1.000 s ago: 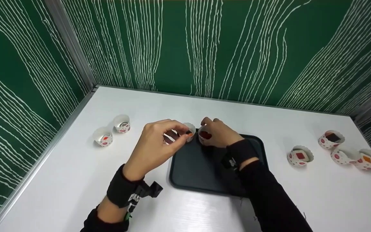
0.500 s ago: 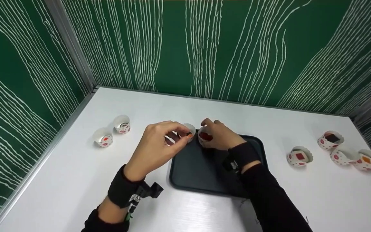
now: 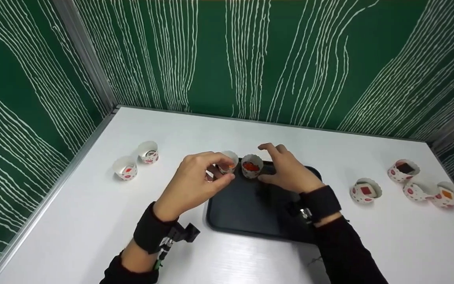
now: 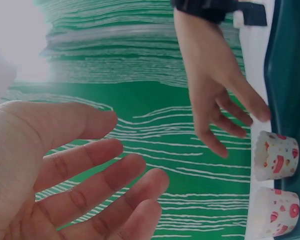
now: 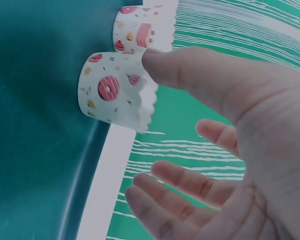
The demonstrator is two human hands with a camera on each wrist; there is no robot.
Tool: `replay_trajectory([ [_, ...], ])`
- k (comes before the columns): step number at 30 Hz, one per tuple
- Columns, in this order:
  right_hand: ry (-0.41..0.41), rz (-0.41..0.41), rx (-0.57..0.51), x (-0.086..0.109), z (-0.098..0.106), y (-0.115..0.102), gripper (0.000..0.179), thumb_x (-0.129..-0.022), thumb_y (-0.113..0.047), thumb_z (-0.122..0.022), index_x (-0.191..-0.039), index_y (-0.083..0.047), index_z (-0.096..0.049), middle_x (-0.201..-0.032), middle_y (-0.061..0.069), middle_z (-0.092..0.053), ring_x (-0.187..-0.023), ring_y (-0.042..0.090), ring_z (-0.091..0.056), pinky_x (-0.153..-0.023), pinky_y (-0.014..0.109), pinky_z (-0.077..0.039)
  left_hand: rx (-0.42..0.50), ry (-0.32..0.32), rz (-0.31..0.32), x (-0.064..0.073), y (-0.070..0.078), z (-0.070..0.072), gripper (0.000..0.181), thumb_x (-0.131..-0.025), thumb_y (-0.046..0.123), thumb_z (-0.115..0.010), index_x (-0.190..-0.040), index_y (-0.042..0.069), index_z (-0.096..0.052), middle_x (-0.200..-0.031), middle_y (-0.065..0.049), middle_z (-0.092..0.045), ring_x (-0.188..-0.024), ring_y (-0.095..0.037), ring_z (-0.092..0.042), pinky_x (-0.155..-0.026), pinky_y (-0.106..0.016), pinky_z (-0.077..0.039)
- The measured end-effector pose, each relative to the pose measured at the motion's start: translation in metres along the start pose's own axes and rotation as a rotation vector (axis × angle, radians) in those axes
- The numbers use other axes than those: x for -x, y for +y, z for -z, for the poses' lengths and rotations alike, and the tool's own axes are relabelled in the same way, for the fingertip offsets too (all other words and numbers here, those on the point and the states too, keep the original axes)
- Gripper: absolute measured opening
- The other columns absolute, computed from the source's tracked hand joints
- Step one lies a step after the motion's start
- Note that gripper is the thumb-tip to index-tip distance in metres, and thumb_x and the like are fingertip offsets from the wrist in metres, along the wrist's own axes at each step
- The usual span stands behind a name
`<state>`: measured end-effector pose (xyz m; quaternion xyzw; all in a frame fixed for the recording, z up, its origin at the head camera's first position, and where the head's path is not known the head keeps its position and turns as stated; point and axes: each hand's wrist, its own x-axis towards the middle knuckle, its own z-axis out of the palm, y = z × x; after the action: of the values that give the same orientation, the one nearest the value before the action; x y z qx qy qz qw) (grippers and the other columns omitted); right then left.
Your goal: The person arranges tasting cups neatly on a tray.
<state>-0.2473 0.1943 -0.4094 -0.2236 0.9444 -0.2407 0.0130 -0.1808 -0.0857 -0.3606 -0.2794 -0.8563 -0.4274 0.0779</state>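
Left hand (image 3: 193,180), right hand (image 3: 290,169): fingers apart, gripping nothing. Red-patterned white paper cup (image 4: 280,157) and matching cup (image 4: 280,213) stand at far edge of dark rectangular tray (image 3: 244,215); a brushing thumb could tip either.

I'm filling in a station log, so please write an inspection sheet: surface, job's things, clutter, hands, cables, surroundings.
Surface: white table under a dark tray.
Job's things: patterned left cup and right cup side by side at the tray's far edge; red-orange contents show in the right cup.
Clutter: other cups, two at left, four at right.
Left hand: relaxed, holding nothing, near the left cup.
Right hand: spread, holding nothing; contact with the right cup unclear.
Cables: short lead at the left wrist strap.
Surroundings: green panels with white wavy lines.
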Motion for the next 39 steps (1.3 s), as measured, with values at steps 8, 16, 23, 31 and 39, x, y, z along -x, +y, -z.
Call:
replay_trajectory([
  [8,0.051,-0.026,-0.055,0.035,0.022,0.004,0.070,-0.098,-0.027,-0.080,-0.156,-0.009,-0.048,-0.145,0.025,-0.054,-0.130,0.043,-0.059,-0.109,0.063,-0.050,-0.064,-0.061,0.005,0.000,-0.003,-0.009,0.027,-0.095,0.018,-0.083,-0.121,0.012,-0.078,-0.109,-0.002,-0.078,-0.089,-0.016,-0.075,-0.077,-0.031,-0.061],
  [16,0.104,-0.028,-0.057,0.072,0.048,-0.004,0.057,-0.099,-0.028,-0.080,-0.148,-0.010,-0.058,-0.142,0.017,-0.058,-0.131,0.039,-0.060,-0.109,0.061,-0.051,-0.102,-0.143,0.028,-0.003,-0.003,-0.027,0.031,-0.095,0.022,-0.083,-0.125,0.014,-0.076,-0.111,-0.004,-0.076,-0.095,-0.020,-0.073,-0.084,-0.034,-0.060],
  [23,0.170,0.015,-0.036,0.102,0.055,-0.013,0.032,-0.098,-0.026,-0.081,-0.127,-0.017,-0.071,-0.128,0.004,-0.067,-0.123,0.028,-0.067,-0.102,0.052,-0.055,-0.137,-0.188,0.007,-0.004,-0.008,-0.040,0.035,-0.095,0.022,-0.083,-0.128,0.014,-0.075,-0.113,-0.004,-0.075,-0.104,-0.021,-0.073,-0.088,-0.039,-0.060],
  [31,0.252,0.055,0.040,0.125,0.062,-0.025,0.025,-0.095,-0.027,-0.084,-0.117,-0.028,-0.073,-0.120,-0.009,-0.069,-0.115,0.016,-0.069,-0.096,0.031,-0.053,-0.190,-0.189,0.046,-0.008,-0.017,-0.040,0.034,-0.095,0.022,-0.083,-0.127,0.014,-0.075,-0.113,-0.006,-0.077,-0.107,-0.022,-0.072,-0.088,-0.044,-0.060],
  [39,0.277,0.065,0.097,0.141,0.068,-0.032,0.025,-0.093,-0.025,-0.086,-0.112,-0.030,-0.072,-0.118,-0.013,-0.069,-0.108,0.012,-0.068,-0.088,0.038,-0.055,-0.241,-0.166,0.072,-0.011,-0.035,-0.023,0.034,-0.094,0.017,-0.083,-0.126,0.009,-0.075,-0.115,-0.011,-0.078,-0.106,-0.028,-0.074,-0.088,-0.046,-0.062],
])
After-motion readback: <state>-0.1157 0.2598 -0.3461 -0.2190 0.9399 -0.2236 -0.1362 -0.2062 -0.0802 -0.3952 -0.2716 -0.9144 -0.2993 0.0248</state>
